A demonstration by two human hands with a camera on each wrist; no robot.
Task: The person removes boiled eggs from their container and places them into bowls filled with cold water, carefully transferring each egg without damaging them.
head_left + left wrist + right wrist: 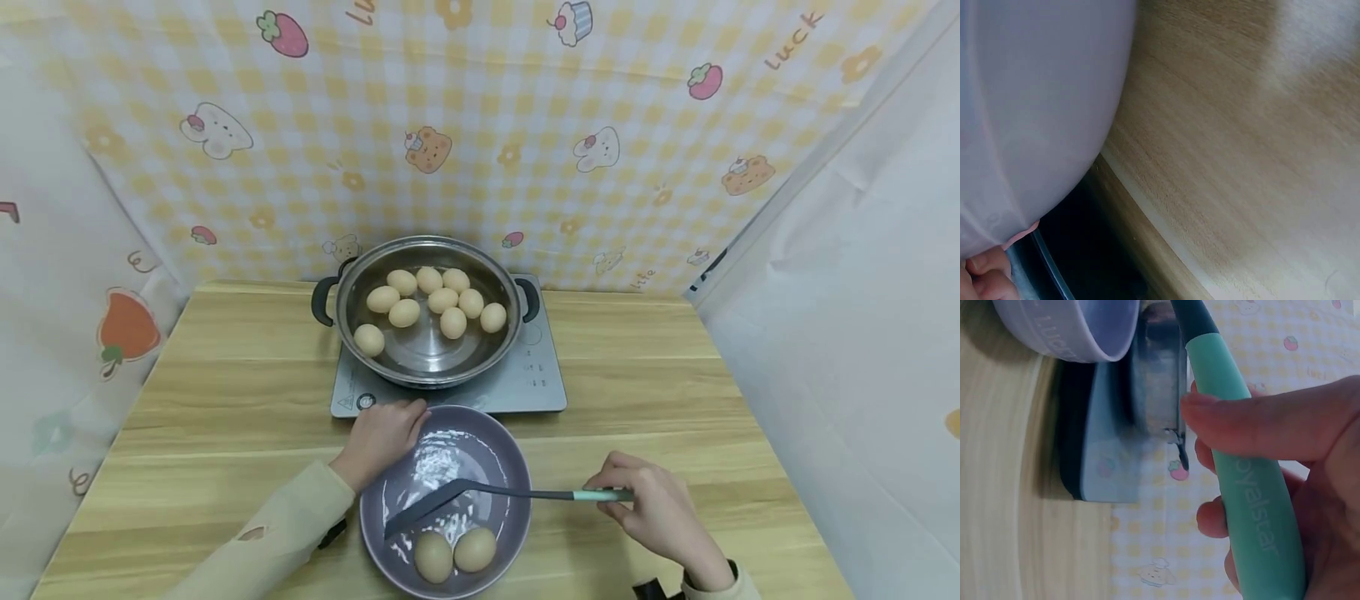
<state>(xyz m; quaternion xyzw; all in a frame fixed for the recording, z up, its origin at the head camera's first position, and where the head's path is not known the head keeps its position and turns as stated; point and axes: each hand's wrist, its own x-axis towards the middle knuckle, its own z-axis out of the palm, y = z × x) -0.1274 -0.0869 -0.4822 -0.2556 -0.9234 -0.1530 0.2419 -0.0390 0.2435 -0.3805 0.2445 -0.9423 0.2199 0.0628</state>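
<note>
My right hand (pixel 651 510) is gripping the utensil (pixel 525 493); left of those fingers, two eggs (pixel 433 557) sit in the bowl (pixel 491 450) my left hand (pixel 382 437) grips. Beyond both hands, ten eggs (pixel 442 301) in the pot (pixel 427 357)!

Hands (pixel 381 442) (pixel 651 507) well apart, right fingers (pixel 1212 517) curled

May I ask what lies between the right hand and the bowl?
In the head view, the utensil's handle spans that stretch, above the wooden table.
</note>
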